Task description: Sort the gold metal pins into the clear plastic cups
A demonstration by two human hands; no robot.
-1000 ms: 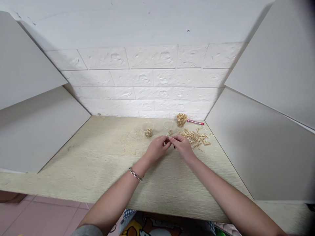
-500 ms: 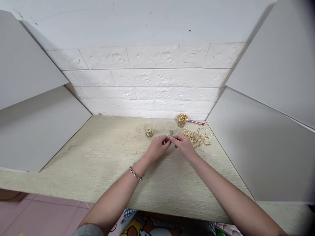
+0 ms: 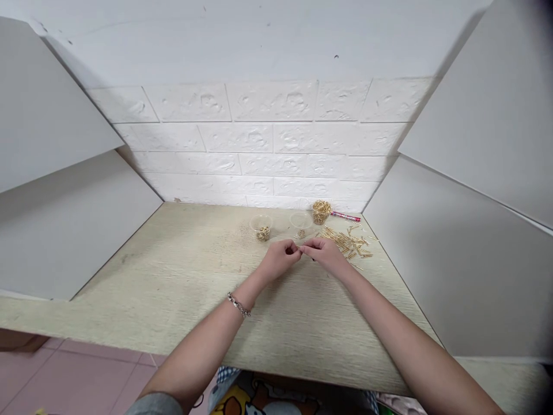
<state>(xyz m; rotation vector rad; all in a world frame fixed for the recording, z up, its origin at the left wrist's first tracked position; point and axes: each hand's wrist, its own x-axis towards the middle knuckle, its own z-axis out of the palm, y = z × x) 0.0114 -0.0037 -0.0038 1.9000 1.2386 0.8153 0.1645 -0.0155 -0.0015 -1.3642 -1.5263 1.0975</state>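
Observation:
My left hand (image 3: 280, 257) and my right hand (image 3: 325, 253) meet fingertip to fingertip over the table. Both are closed in a pinch. A small gold-coloured piece shows between the fingertips, too tiny to name. Just beyond my right hand lies a pile of thin gold metal tubes (image 3: 345, 242), spread loosely. A clear cup (image 3: 300, 223) with a few small gold bits stands behind the fingertips. Behind my left hand is another clear cup (image 3: 261, 226), partly filled with small gold pieces. A bracelet (image 3: 238, 305) circles my left wrist.
A full clear cup of gold pieces (image 3: 321, 213) stands by the brick-patterned wall (image 3: 250, 138), with a pink-red stick-like packet (image 3: 345, 217) beside it. White boards (image 3: 475, 253) close off the right side, and more boards (image 3: 78, 225) the left. The table's front edge lies below my forearms.
Both hands stay pinched together, with only a slight shift of the fingers. The whole view has moved a little.

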